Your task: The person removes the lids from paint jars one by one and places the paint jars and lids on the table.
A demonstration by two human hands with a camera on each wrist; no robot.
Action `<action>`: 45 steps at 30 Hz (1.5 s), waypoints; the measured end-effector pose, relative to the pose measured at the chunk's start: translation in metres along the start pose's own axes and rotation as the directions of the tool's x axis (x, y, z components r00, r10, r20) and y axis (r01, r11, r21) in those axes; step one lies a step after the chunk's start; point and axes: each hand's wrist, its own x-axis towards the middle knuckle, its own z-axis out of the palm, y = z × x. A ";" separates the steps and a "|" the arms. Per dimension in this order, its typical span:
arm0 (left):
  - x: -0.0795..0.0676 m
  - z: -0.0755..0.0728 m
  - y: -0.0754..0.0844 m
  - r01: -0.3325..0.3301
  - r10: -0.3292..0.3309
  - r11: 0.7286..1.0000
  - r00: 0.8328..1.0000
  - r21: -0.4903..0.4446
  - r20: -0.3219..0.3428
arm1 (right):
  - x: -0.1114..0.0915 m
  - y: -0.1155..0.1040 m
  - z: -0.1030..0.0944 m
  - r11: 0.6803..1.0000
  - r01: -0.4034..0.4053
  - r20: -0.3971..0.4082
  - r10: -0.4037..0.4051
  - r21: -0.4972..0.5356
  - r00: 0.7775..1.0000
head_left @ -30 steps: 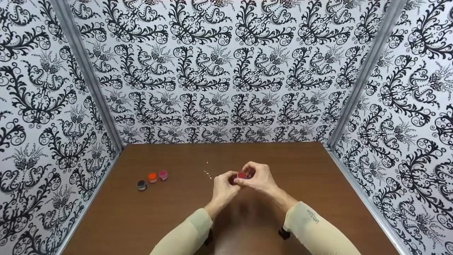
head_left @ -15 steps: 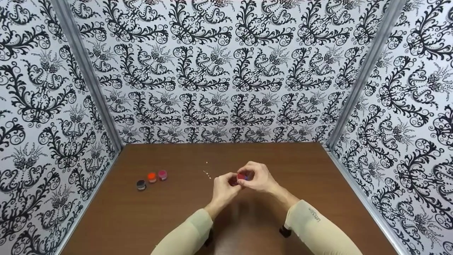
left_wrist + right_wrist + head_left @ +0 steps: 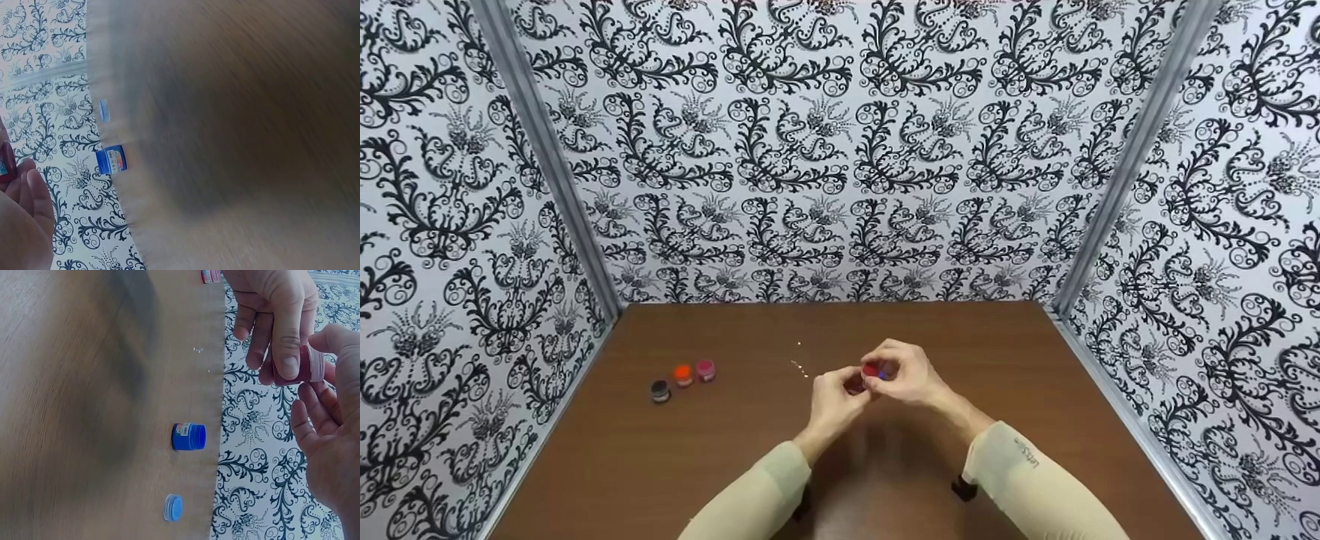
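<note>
Above the middle of the table, my two hands hold a small red paint jar (image 3: 871,371) between them. My left hand (image 3: 836,396) grips the jar's body, with its thumb along the side in the right wrist view. My right hand (image 3: 340,433) pinches the ridged, pinkish-clear lid (image 3: 316,364), which sits on the jar's mouth. Behind the hands, on the table, an uncapped blue paint jar (image 3: 189,436) stands upright. Its blue lid (image 3: 173,507) lies beside it. In the head view the right hand hides most of both.
On the left of the table stand a black jar (image 3: 660,391), an orange jar (image 3: 682,375) and a pink jar (image 3: 705,370). Small white bits (image 3: 801,369) lie left of the hands. Patterned walls (image 3: 840,150) enclose the table's back and sides.
My right-hand fingers have shifted around the red jar's lid, covering more of its top. Both hands stay in nearly the same place, and the blue jar shows slightly past the fingers.
</note>
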 end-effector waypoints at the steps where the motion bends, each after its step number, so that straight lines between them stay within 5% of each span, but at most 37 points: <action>1: 0.000 0.000 0.000 -0.003 0.003 1.000 1.000 0.005 0.003 | 0.000 0.000 -0.001 1.000 -0.001 -0.002 0.001 0.000 1.000; 12: -0.001 0.001 0.002 0.020 -0.020 0.999 1.000 -0.029 0.012 | 0.000 -0.002 -0.015 0.999 -0.043 -0.032 0.044 0.024 0.999; 36: -0.003 0.021 -0.008 0.098 -0.102 0.991 0.994 0.089 0.034 | -0.026 0.026 -0.035 0.994 -0.091 -0.131 0.082 -0.062 0.988; 45: -0.006 0.030 -0.018 0.087 -0.096 0.986 0.994 0.139 0.061 | -0.041 0.044 -0.033 0.967 -0.200 -0.143 0.178 -0.158 0.973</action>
